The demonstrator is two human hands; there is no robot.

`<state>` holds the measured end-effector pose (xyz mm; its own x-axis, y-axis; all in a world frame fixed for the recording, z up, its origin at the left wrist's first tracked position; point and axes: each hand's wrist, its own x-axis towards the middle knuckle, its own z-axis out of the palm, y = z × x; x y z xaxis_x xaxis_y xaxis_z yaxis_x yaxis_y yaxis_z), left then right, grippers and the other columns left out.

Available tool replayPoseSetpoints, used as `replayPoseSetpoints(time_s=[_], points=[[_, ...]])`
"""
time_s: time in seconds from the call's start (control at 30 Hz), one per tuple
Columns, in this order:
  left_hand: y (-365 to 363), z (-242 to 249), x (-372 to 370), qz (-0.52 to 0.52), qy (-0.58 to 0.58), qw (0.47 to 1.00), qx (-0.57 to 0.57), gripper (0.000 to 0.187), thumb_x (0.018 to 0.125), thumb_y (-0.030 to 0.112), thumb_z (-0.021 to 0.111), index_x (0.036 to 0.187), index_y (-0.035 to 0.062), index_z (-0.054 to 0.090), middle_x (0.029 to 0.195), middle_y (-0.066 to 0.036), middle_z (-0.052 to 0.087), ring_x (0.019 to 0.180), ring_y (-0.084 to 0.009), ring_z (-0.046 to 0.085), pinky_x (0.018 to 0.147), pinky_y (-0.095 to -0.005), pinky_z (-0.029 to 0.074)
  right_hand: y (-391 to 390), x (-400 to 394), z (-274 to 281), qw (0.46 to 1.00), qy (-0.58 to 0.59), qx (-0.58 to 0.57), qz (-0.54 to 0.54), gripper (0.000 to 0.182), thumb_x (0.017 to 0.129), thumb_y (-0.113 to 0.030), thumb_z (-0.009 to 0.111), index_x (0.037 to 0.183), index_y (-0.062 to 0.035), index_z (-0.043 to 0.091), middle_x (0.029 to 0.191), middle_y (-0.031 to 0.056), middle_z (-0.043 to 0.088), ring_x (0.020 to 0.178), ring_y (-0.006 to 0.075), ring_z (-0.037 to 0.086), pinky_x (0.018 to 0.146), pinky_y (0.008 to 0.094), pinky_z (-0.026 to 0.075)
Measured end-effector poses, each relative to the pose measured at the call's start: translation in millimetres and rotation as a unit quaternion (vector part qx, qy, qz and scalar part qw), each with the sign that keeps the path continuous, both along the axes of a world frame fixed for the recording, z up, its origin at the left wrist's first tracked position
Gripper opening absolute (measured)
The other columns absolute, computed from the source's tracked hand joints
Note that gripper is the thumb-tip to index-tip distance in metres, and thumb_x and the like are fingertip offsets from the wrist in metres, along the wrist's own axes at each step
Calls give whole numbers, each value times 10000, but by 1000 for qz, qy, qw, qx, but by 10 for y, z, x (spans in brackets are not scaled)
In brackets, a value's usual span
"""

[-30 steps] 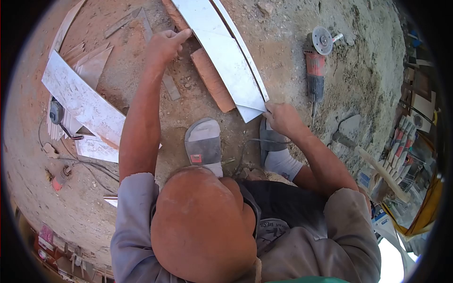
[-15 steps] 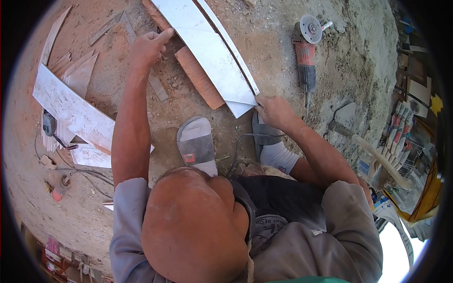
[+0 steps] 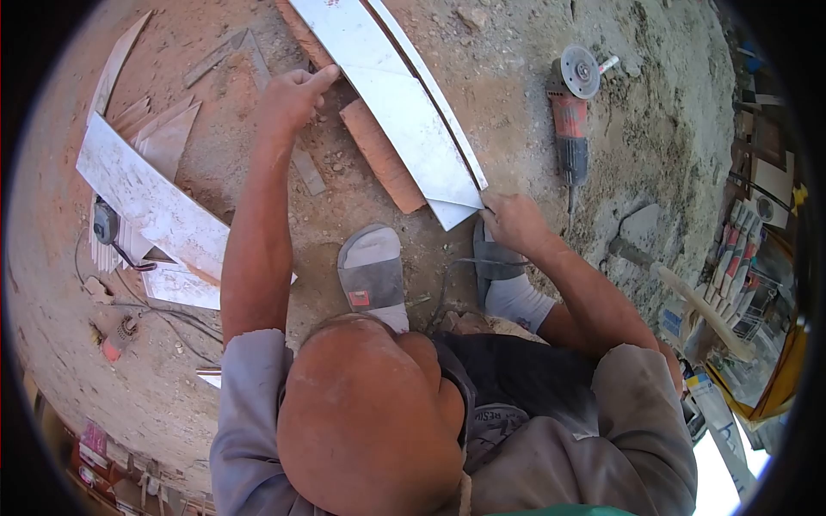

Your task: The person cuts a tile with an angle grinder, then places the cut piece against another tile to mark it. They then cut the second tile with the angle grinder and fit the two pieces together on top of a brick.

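A long white tile (image 3: pixel 387 95) lies across orange-brown bricks (image 3: pixel 383 157). Along its right side runs a narrow white strip (image 3: pixel 443 116), with a dark gap between the two. A slanted line crosses the tile near its lower tip. My left hand (image 3: pixel 295 97) pinches the tile's left edge between thumb and finger, the other fingers curled. At the lower right corner, my right hand (image 3: pixel 514 224) has its fingers closed on the tile, close to the strip's end. Its fingertips are partly hidden.
An angle grinder (image 3: pixel 572 125) lies on the ground to the right, its disc upward. A wooden-handled tool (image 3: pixel 680 284) lies nearer. On the left are another white tile (image 3: pixel 142 189), stacked pieces (image 3: pixel 172 138), cables and a second red power tool (image 3: pixel 119 338). My sandalled feet (image 3: pixel 370 267) are below the tile.
The whole view has shifted slightly, so everything appears a little lower and further right. Both hands keep their places on the tile.
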<state>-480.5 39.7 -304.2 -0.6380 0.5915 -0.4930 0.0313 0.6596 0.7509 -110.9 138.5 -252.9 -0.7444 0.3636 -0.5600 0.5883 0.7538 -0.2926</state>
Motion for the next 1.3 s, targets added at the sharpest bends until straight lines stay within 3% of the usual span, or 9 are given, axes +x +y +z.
replayPoseSetpoints(time_s=[0.23,0.33,1.3], points=[[0,-28,-5,-13,-5,1000,-13,509,793,568,688,707,67,674,636,-29,635,594,-137,577,578,-312,442,-1,3,4,1000,-3,-8,-5,174,873,-197,599,956,-44,606,820,198,650,767,416,633,701,494,511],[0,-26,2,-11,-1,1000,-12,509,796,564,686,705,64,669,645,-38,642,604,-148,586,587,-321,449,-5,-8,1,999,53,1,-6,157,862,-208,610,869,-53,585,745,213,645,719,425,640,656,516,513],[-5,146,38,-3,-21,1000,-16,489,809,508,704,730,27,667,641,-82,647,587,-177,607,590,-337,473,10,-120,149,1000,-21,-11,-14,218,856,-268,618,881,-52,612,853,197,665,804,413,650,728,506,517]])
